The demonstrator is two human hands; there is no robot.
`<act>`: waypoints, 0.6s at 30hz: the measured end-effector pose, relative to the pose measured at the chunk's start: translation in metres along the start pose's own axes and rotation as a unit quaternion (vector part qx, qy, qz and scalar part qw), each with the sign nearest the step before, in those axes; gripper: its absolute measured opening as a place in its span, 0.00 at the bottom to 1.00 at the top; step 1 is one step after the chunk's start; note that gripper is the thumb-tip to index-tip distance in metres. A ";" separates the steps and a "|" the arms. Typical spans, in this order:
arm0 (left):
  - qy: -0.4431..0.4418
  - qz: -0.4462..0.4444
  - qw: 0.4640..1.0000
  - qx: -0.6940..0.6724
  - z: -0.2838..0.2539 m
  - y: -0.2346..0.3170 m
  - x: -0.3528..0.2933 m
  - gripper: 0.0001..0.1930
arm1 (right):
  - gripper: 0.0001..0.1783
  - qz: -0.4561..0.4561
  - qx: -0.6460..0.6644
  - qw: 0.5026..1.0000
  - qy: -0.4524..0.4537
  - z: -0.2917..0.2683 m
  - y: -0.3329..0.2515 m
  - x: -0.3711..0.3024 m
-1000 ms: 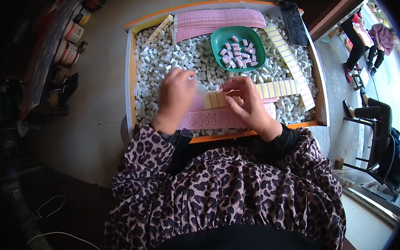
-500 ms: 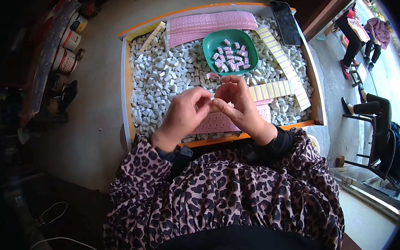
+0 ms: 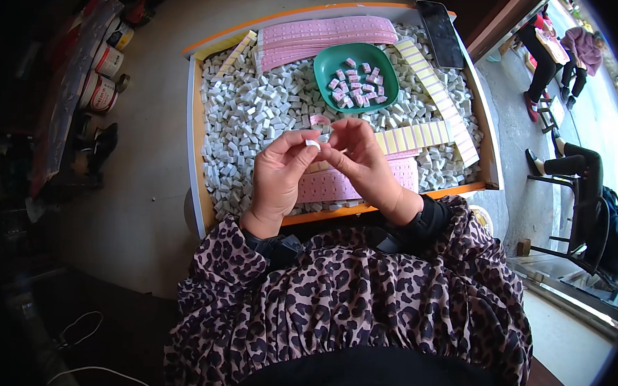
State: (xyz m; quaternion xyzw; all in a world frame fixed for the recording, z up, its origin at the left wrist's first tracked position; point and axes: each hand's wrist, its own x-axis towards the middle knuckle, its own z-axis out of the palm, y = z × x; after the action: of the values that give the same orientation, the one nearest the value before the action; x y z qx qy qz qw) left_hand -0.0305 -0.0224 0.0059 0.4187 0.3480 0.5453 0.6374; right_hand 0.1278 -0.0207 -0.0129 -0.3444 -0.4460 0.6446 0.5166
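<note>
Above the near part of a shallow tray, my two hands meet fingertip to fingertip. Between thumb and forefinger my left hand [image 3: 276,177] pinches a small white curled piece [image 3: 313,144], perhaps paper or a sticker. Close against it, my right hand [image 3: 372,170] has its thumb and fingers bent together; whatever they hold is hidden. Under the hands lie a pink printed sheet [image 3: 397,173] and a strip with yellow and white bands [image 3: 413,135]. Just beyond the fingertips is a curled pink strip [image 3: 320,119]. Farther back, a green bowl [image 3: 322,68] holds several small pink-and-white blocks [image 3: 356,87].
Many small grey-white blocks [image 3: 239,130] fill the orange-edged tray [image 3: 194,134]. Pink sheets [image 3: 324,33] are stacked at its back, and a phone [image 3: 439,35] rests on the far right corner. Cans [image 3: 104,95] stand at left; people [image 3: 582,50] sit outside at right.
My left hand has turned more upright, and the white piece now shows at its fingertips. Both hands have shifted slightly, the right one a little to the left.
</note>
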 end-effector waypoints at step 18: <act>-0.004 0.043 0.992 0.117 0.004 0.006 -0.007 0.12 | 0.16 -0.022 -0.116 0.993 0.000 0.005 -0.016 0.000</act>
State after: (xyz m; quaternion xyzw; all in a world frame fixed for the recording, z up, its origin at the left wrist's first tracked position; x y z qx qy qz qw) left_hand -0.0304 -0.0295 0.0127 0.5073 0.3887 0.5262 0.5610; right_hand 0.1286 -0.0203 0.0040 -0.3925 -0.5253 0.5767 0.4872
